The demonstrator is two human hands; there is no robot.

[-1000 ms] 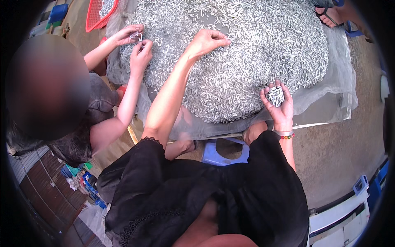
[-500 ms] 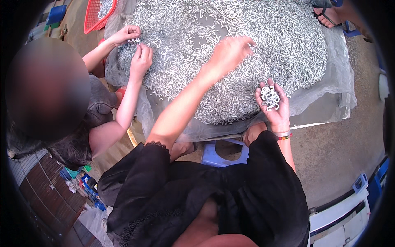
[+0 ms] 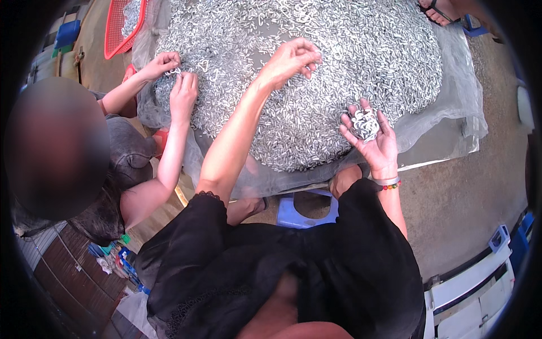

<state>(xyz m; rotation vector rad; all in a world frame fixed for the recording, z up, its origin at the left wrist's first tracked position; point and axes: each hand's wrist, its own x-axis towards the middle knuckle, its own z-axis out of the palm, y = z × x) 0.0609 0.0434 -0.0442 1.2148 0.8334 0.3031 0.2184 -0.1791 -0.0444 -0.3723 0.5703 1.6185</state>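
Palm up near the pile's front right edge, my right hand (image 3: 379, 148) cups a bunch of curled, silvery-white hook-like pieces (image 3: 365, 124), its fingers half bent around them. My left hand (image 3: 289, 63) hovers over the middle of the pile, thumb and forefinger close together in a pinch. Whatever lies between those fingertips is too small to make out. Beneath both hands spreads a wide pile of small silvery elongated pieces (image 3: 305, 124). Some curled pieces (image 3: 305, 17) lie among them at the far side.
Translucent netting (image 3: 460, 107) lies under the pile on a low surface. At my left a co-worker's hands (image 3: 182, 97) handle a curled piece. A red basket (image 3: 118, 45) stands far left, a blue plastic stool (image 3: 299, 212) below the front edge. A sandalled foot (image 3: 443, 10) is at far right.
My left hand has drawn back leftward over the pile, its fingers now bent inward. The right hand still holds its bunch. The whole view has shifted slightly.
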